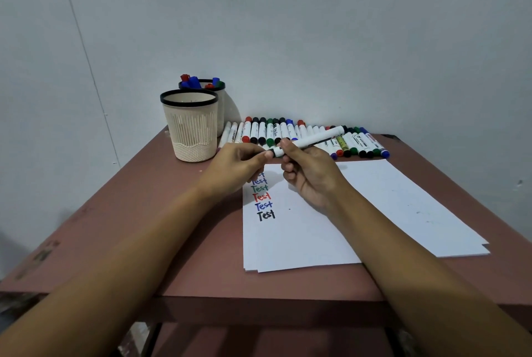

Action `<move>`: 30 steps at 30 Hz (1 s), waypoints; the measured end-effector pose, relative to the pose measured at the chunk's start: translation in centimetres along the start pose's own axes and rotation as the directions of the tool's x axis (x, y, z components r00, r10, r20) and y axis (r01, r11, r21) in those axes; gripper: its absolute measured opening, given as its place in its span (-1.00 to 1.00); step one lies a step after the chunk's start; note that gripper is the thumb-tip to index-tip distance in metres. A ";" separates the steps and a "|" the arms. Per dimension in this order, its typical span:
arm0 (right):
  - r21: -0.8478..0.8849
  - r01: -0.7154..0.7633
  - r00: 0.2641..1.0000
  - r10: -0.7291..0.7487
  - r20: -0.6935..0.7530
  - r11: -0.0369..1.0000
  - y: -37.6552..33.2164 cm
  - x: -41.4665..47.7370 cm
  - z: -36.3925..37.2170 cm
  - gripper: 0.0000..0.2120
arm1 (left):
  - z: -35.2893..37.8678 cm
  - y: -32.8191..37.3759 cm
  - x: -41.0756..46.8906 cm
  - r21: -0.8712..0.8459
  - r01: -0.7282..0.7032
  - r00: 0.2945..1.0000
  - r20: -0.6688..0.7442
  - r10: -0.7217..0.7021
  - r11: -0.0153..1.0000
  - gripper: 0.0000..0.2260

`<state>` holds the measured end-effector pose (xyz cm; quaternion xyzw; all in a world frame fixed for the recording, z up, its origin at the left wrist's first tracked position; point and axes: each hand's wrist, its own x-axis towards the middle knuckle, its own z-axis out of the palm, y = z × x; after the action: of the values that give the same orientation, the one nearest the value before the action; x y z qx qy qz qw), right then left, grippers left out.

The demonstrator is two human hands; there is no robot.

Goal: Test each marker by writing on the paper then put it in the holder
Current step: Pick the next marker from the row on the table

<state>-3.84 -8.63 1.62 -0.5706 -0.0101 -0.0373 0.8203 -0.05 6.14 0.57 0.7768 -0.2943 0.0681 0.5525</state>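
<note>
I read five "Test" lines, perhaps a sixth under my left hand [236,166], on the paper [374,207]. A few pens [191,81] stand in the rear holder [221,97] at eleven o'clock. A long row [262,132] at twelve o'clock is left to do. My right hand [311,172] grips the white marker [311,139] above the paper's far edge, and my left pinches its black cap.

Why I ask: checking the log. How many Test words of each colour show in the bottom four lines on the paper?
Green Test: 1
Red Test: 1
Blue Test: 1
Black Test: 1
Total: 4
</note>
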 end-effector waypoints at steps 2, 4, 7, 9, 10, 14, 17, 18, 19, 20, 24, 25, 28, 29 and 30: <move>0.024 -0.001 1.000 0.000 0.009 1.000 0.0 -0.1 0.0 -0.90 | 0.1 0.1 0.0 -0.022 -0.006 1.000 0.002 0.006 1.000 -0.74; 0.034 -0.005 1.000 0.005 0.011 0.999 0.1 -0.1 0.2 -0.90 | 0.1 0.2 -0.1 -0.056 0.008 1.000 0.011 -0.008 0.998 -0.72; 0.044 -0.008 1.000 0.008 0.009 0.999 0.1 -0.1 0.3 -0.90 | 0.1 0.3 -0.1 -0.107 0.044 0.999 0.021 -0.042 0.993 -0.69; 0.037 -0.009 1.000 0.008 0.016 0.999 0.1 -0.1 0.3 -0.90 | 0.1 0.4 0.0 -0.113 0.057 0.998 0.025 -0.054 0.992 -0.70; 0.028 -0.013 1.000 0.013 0.014 1.000 0.1 -0.1 0.2 -0.90 | 0.2 0.4 0.0 -0.114 0.064 0.998 0.026 -0.062 0.991 -0.71; -0.004 -0.023 0.999 0.023 -0.022 1.000 0.0 0.1 -0.3 -0.88 | 0.6 0.5 0.1 -0.236 0.151 0.987 -0.018 -0.160 0.960 -0.82; 0.023 -0.015 0.998 0.016 -0.054 1.000 -0.2 0.3 -0.3 -0.90 | 0.7 0.7 0.4 -0.386 0.208 0.970 -0.038 -0.241 0.899 -0.93; 0.037 -0.017 0.998 0.019 -0.064 0.999 -0.3 0.3 -0.3 -0.91 | 0.6 0.7 0.5 -0.413 0.220 0.965 -0.042 -0.260 0.884 -0.95; 0.056 -0.022 0.997 0.026 -0.075 0.998 -0.3 0.4 -0.2 -0.91 | 0.5 0.8 0.6 -0.430 0.225 0.961 -0.049 -0.271 0.874 -0.96; 0.083 -0.025 0.995 0.033 -0.090 0.996 -0.4 0.4 -0.2 -0.91 | 0.4 0.9 0.6 -0.439 0.219 0.960 -0.065 -0.274 0.871 -0.97; 0.126 0.008 0.974 0.021 -0.227 0.992 -1.0 0.8 -0.9 -0.84 | -0.2 1.4 0.6 -0.533 0.136 0.950 -0.170 -0.263 0.835 -0.95; 0.085 0.022 0.966 0.001 -0.257 0.996 -1.1 1.0 -1.2 -0.83 | -0.4 1.6 0.5 -0.556 0.116 0.948 -0.185 -0.259 0.823 -0.95; -0.184 0.032 0.945 -0.090 -0.315 0.982 -0.9 1.5 -1.8 -0.76 | -0.8 2.1 0.4 -0.518 0.044 0.957 -0.223 -0.185 0.854 -0.94; -0.330 0.038 0.937 -0.148 -0.317 0.943 -0.6 1.5 -1.9 -0.71 | -0.9 2.4 0.4 -0.461 0.015 0.957 -0.249 -0.145 0.887 -0.93; -0.481 0.052 0.933 -0.214 -0.290 0.875 -0.3 1.5 -2.0 -0.67 | -1.2 2.6 0.6 -0.393 -0.011 0.953 -0.282 -0.109 0.920 -0.92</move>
<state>-2.38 -10.73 1.33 -0.7337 0.0987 -0.1921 0.6442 -0.69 6.45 3.44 0.6393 -0.1955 0.1105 0.7354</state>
